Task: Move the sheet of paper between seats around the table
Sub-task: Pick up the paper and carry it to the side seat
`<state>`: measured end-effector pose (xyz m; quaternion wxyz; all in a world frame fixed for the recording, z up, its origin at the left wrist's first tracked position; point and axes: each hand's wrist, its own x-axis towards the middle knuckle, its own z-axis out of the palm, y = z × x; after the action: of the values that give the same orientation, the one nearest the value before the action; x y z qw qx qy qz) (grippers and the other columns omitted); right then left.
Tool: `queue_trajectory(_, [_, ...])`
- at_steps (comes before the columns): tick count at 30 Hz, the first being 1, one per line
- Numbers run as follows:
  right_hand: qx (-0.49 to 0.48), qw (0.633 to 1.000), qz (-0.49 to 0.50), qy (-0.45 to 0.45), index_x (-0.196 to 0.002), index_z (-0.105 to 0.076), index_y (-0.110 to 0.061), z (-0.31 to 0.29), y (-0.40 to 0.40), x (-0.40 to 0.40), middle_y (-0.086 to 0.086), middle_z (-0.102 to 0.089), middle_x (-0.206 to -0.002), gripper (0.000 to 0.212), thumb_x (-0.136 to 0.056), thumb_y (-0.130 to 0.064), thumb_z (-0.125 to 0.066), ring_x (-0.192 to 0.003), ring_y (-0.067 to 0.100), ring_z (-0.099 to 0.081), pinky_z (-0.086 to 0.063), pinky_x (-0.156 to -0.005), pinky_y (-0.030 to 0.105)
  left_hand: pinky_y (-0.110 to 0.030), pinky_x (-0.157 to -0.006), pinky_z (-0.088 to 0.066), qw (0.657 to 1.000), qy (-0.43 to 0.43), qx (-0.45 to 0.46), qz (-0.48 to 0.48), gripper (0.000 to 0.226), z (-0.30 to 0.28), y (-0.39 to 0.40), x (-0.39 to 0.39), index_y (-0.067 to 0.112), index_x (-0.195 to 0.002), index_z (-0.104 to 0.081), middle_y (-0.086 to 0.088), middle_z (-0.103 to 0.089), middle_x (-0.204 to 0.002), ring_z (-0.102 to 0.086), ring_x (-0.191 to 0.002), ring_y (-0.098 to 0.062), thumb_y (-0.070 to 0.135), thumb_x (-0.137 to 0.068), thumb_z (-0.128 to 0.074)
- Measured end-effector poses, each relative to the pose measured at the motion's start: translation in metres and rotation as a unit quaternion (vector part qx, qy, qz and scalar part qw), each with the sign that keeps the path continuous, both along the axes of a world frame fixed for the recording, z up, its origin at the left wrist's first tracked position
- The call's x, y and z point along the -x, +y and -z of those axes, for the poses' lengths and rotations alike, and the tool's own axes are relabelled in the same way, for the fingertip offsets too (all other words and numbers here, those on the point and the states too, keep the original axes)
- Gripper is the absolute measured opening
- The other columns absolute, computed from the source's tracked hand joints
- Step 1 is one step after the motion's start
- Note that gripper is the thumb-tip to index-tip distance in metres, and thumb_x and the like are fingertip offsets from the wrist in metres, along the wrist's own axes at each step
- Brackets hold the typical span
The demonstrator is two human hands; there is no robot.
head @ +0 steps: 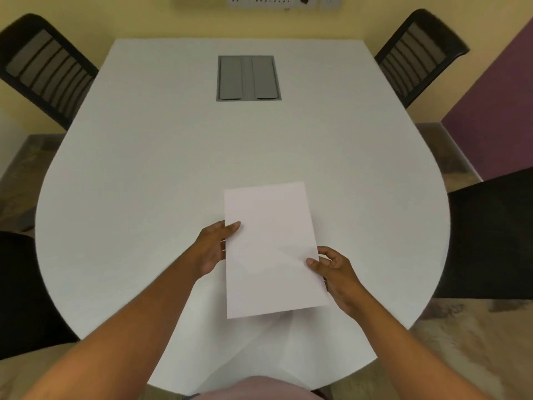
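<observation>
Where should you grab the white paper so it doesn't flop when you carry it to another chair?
Best by its two long side edges, one hand from each side. The sheet of paper is thin and bendy, and its long edges run away from the person. That is how it is held now: the left hand pinches the left edge and the right hand pinches the right edge, over the table.

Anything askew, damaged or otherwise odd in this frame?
Nothing stands out. The sheet of paper looks flat and uncreased, pinched at its edges by the left hand and right hand above the white table. The grey cable hatch is closed.
</observation>
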<state>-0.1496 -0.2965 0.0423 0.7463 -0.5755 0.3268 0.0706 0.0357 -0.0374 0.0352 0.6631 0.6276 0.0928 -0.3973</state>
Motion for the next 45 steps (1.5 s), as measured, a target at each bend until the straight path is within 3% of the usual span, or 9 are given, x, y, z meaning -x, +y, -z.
queue_trajectory(4, [0.008,0.999,0.032,-0.018,-0.128,-0.064,-0.012,-0.016,0.012,0.023,0.009,-0.080,-0.118,0.034,-0.096,-0.014,-0.075,-0.101,0.029,-0.078,-0.062,-0.083,0.041,-0.042,-0.091,-0.063,0.999,-0.040,0.026,0.014,0.034,-0.015,-0.008,0.004,0.014,-0.129,-0.073,-0.007,-0.080,-0.123,-0.077,-0.114,-0.029,0.017,-0.095,-0.077])
queue_trajectory(7, [0.014,0.998,0.057,-0.012,-0.129,-0.064,-0.014,-0.020,0.025,0.044,0.009,-0.080,-0.118,0.042,-0.090,-0.015,-0.080,-0.105,0.031,-0.078,-0.062,-0.089,0.047,-0.039,-0.085,-0.066,0.997,-0.073,0.033,0.018,0.031,-0.023,-0.015,0.008,0.015,-0.127,-0.073,-0.006,-0.081,-0.118,-0.079,-0.107,-0.028,0.015,-0.096,-0.076])
queue_trajectory(10, [0.033,0.996,0.076,0.011,-0.128,-0.063,-0.011,-0.018,0.036,0.069,0.009,-0.080,-0.115,0.048,-0.085,-0.009,-0.084,-0.105,0.031,-0.078,-0.064,-0.088,0.048,-0.046,-0.091,-0.064,0.995,-0.099,0.028,0.014,0.026,-0.026,-0.028,0.013,0.019,-0.124,-0.074,-0.003,-0.082,-0.115,-0.079,-0.106,-0.029,0.017,-0.098,-0.075])
queue_trajectory(15, [0.067,0.986,0.152,0.020,-0.119,-0.069,-0.001,-0.026,0.035,0.110,0.010,-0.082,-0.107,0.033,-0.088,-0.001,-0.080,-0.096,0.030,-0.079,-0.066,-0.076,0.040,-0.063,-0.102,-0.057,0.989,-0.140,0.009,0.037,0.023,-0.033,-0.057,0.032,0.027,-0.119,-0.076,0.002,-0.083,-0.112,-0.078,-0.106,-0.030,0.024,-0.096,-0.078])
queue_trajectory(21, [0.111,0.962,0.249,0.015,-0.109,-0.075,-0.007,-0.035,0.002,0.151,0.005,-0.082,-0.107,0.021,-0.089,-0.008,-0.081,-0.093,0.025,-0.080,-0.065,-0.070,0.036,-0.059,-0.094,-0.060,0.979,-0.191,0.022,0.061,0.020,-0.058,-0.119,0.066,0.027,-0.112,-0.078,0.005,-0.084,-0.105,-0.080,-0.097,-0.028,0.021,-0.094,-0.080])
queue_trajectory(25, [0.124,0.944,0.306,0.004,-0.102,-0.077,-0.006,-0.039,-0.031,0.186,0.004,-0.083,-0.098,0.012,-0.091,-0.008,-0.079,-0.084,0.025,-0.080,-0.064,-0.064,0.032,-0.042,-0.082,-0.064,0.974,-0.213,0.044,0.064,0.024,-0.075,-0.174,0.097,0.022,-0.115,-0.078,0.002,-0.084,-0.106,-0.081,-0.096,-0.026,0.018,-0.092,-0.082])
queue_trajectory(29, [0.130,0.938,0.321,-0.013,-0.104,-0.076,-0.006,-0.047,-0.082,0.224,0.006,-0.083,-0.099,0.012,-0.092,-0.009,-0.078,-0.088,0.028,-0.080,-0.065,-0.069,0.035,-0.035,-0.077,-0.062,0.968,-0.235,0.055,0.064,0.026,-0.090,-0.236,0.136,0.018,-0.117,-0.077,0.002,-0.084,-0.105,-0.081,-0.093,-0.023,0.015,-0.091,-0.082])
queue_trajectory(35, [0.142,0.933,0.327,-0.047,-0.101,-0.075,-0.008,-0.077,-0.178,0.277,-0.004,-0.083,-0.092,0.009,-0.092,-0.008,-0.078,-0.086,0.017,-0.080,-0.064,-0.064,0.030,-0.046,-0.094,-0.063,0.965,-0.252,0.073,0.030,0.031,-0.114,-0.327,0.193,0.012,-0.119,-0.077,-0.003,-0.083,-0.111,-0.080,-0.101,-0.026,0.015,-0.089,-0.084])
queue_trajectory(45, [0.140,0.923,0.346,-0.096,-0.104,-0.075,-0.004,-0.114,-0.312,0.314,0.007,-0.083,-0.099,0.014,-0.091,-0.007,-0.079,-0.087,0.025,-0.079,-0.061,-0.059,0.026,-0.043,-0.091,-0.063,0.949,-0.295,0.109,0.004,0.028,-0.161,-0.461,0.234,0.012,-0.115,-0.079,-0.001,-0.083,-0.110,-0.079,-0.101,-0.026,0.020,-0.089,-0.085])
